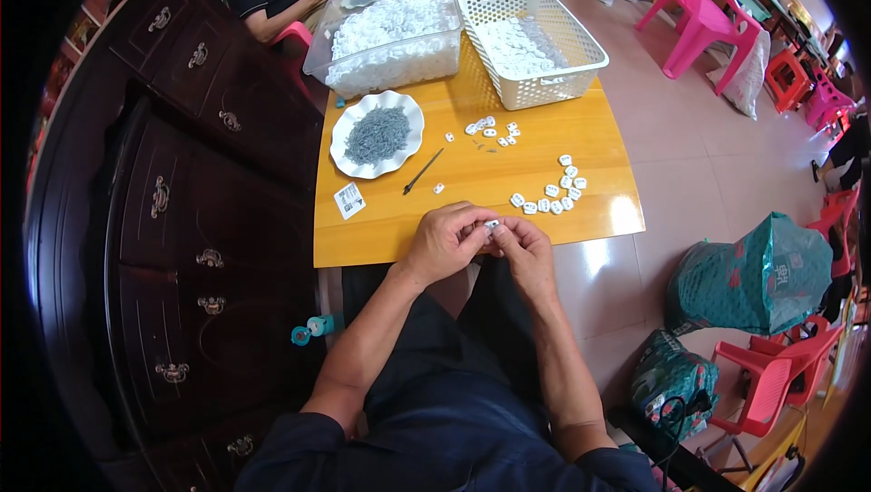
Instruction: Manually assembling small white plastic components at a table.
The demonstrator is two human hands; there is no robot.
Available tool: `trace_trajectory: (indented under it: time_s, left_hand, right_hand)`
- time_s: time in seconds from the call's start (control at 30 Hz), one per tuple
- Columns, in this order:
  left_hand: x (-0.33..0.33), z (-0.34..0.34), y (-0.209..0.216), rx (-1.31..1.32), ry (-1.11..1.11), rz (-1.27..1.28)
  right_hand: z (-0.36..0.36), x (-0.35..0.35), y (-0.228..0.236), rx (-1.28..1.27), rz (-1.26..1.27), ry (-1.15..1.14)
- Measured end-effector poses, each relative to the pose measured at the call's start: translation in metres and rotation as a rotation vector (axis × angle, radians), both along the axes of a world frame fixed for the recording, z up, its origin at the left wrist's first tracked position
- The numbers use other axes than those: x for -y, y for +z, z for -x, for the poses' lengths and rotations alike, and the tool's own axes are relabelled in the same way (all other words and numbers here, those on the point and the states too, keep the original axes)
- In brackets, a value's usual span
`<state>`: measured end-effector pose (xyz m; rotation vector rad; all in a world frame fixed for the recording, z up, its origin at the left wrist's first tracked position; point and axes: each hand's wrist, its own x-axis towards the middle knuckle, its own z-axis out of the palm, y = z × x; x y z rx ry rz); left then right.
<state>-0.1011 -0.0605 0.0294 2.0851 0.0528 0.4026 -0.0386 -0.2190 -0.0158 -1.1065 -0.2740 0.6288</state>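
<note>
Nearly closed, the left hand and right hand pinch a small white piece together; close handling seems the step, next calling for steady pressure.

Bare forearms converge forward, left grip and right grip close together, fingers curled and pinching.

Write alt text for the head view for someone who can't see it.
A person's left hand and right hand hold a small white piece between their fingertips at a wooden table's near edge. Beyond lie similar white pieces, a scalloped plate of grey bits, a clear bin and a white basket.
</note>
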Motion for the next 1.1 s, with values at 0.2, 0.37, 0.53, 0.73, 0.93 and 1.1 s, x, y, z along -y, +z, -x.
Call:
trace_trajectory:
  time_s: [0.2,0.37,0.53,0.73,0.93,1.1]
  left_hand:
    - [0.010,0.000,0.013,0.068,-0.010,-0.179]
    - [0.013,-0.002,0.008,0.138,0.048,-0.399]
    - [0.014,-0.002,0.007,0.121,0.034,-0.397]
    - [0.013,-0.002,0.007,0.117,0.006,-0.330]
    - [0.009,-0.001,0.008,0.070,-0.045,-0.291]
    - [0.010,-0.001,0.006,0.094,-0.015,-0.260]
  right_hand:
    - [-0.001,-0.001,0.000,-0.132,-0.045,0.008]
    - [0.001,-0.001,0.003,-0.156,-0.043,0.008]
    - [0.003,-0.001,0.006,-0.257,-0.094,-0.018]
    - [-0.002,0.004,-0.002,-0.293,-0.109,0.049]
    - [0.000,0.001,-0.005,-0.157,-0.018,0.002]
    - [0.002,-0.002,-0.008,-0.055,0.019,-0.080]
